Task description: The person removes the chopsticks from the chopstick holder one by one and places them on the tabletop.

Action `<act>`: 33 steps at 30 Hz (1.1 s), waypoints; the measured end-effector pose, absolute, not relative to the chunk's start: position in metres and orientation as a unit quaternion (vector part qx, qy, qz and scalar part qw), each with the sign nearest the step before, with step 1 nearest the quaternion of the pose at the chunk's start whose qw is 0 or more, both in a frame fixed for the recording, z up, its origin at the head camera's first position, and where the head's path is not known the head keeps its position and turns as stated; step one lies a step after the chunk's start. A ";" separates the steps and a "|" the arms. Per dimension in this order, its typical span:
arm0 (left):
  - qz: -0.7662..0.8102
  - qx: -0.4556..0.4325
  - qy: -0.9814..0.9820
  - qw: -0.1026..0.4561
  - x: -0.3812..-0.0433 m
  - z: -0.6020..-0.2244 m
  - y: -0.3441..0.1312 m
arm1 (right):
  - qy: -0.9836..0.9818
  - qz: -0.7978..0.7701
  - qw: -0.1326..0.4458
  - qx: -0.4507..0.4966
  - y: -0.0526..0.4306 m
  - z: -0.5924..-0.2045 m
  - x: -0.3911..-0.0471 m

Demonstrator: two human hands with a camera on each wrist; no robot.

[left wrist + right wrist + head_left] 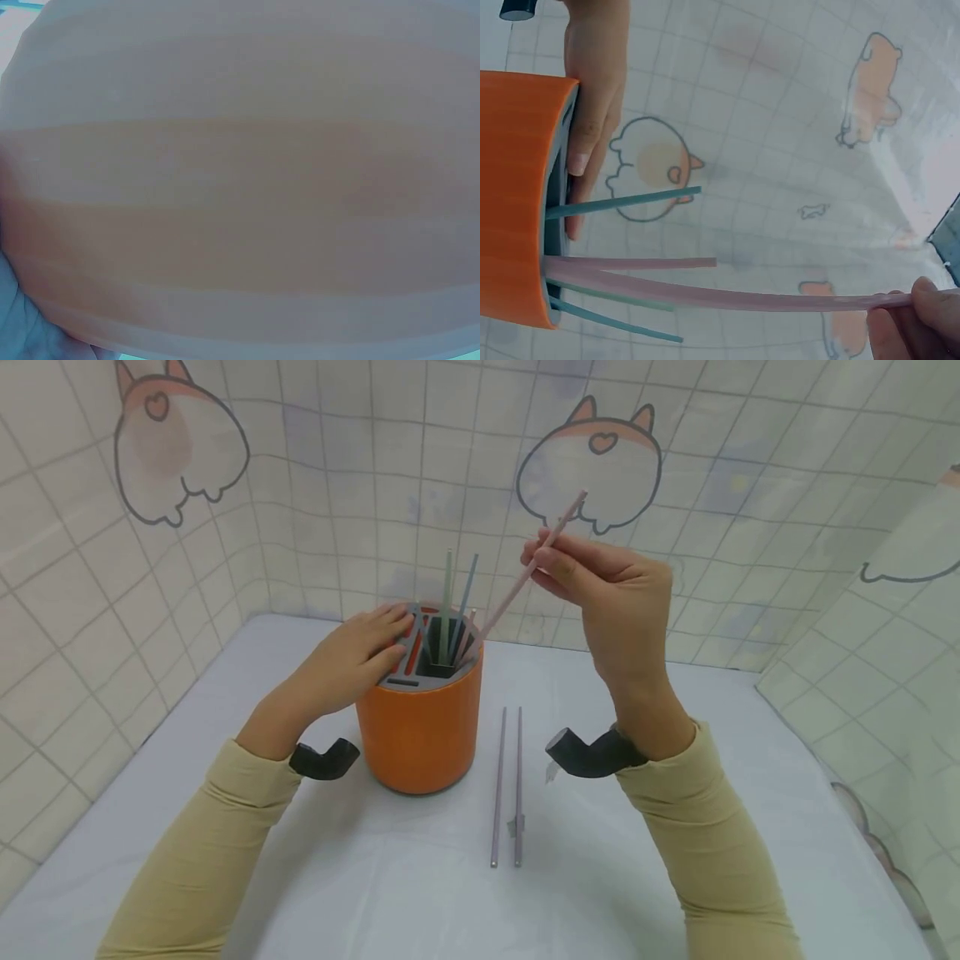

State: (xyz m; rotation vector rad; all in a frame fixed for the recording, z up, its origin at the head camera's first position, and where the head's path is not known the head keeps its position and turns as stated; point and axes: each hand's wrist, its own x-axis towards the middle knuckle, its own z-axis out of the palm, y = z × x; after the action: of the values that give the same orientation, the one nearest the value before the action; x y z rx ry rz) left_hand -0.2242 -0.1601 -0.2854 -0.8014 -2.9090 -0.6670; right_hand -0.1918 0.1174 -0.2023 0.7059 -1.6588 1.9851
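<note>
My right hand pinches a pink chopstick near its upper end. It slants down to the right rim of an orange utensil holder, its lower end reaching the grey slotted top. My left hand rests on the left of that top with its fingers laid across it. A green chopstick, blue chopsticks and a shorter-showing pink chopstick stand in the holder's dark square opening. In the left wrist view, the holder's wall fills most of the picture.
Two pale purple chopsticks lie parallel on the white table, just right of the holder. A cloth with a grid and cartoon animals hangs behind and at both sides. Black camera mounts stick out from both wrists.
</note>
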 end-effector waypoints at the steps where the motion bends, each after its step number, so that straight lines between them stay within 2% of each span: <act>1: -0.215 -0.259 -0.941 0.026 -0.225 -0.285 -0.160 | -0.595 0.724 0.237 0.257 0.119 -0.200 -0.189; 12: -0.214 -0.257 -0.942 0.020 -0.223 -0.285 -0.161 | -0.500 0.795 0.273 0.208 0.143 -0.176 -0.164; 19: -0.213 -0.257 -0.942 0.026 -0.224 -0.285 -0.161 | -0.581 0.750 0.263 0.177 0.168 -0.201 -0.178; 25: -0.209 -0.254 -0.944 0.023 -0.223 -0.283 -0.161 | -0.653 0.723 0.186 0.132 0.188 -0.237 -0.201; 33: -0.214 -0.254 -0.943 0.025 -0.222 -0.283 -0.160 | -0.770 0.636 0.016 0.043 0.200 -0.288 -0.222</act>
State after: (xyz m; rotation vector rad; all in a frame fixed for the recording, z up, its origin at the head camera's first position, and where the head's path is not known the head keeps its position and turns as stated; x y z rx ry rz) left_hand -0.2216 -0.1605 -0.2832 -0.7843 -2.9164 -0.6623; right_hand -0.2217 0.2004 -0.2880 0.1335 -2.3953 1.9789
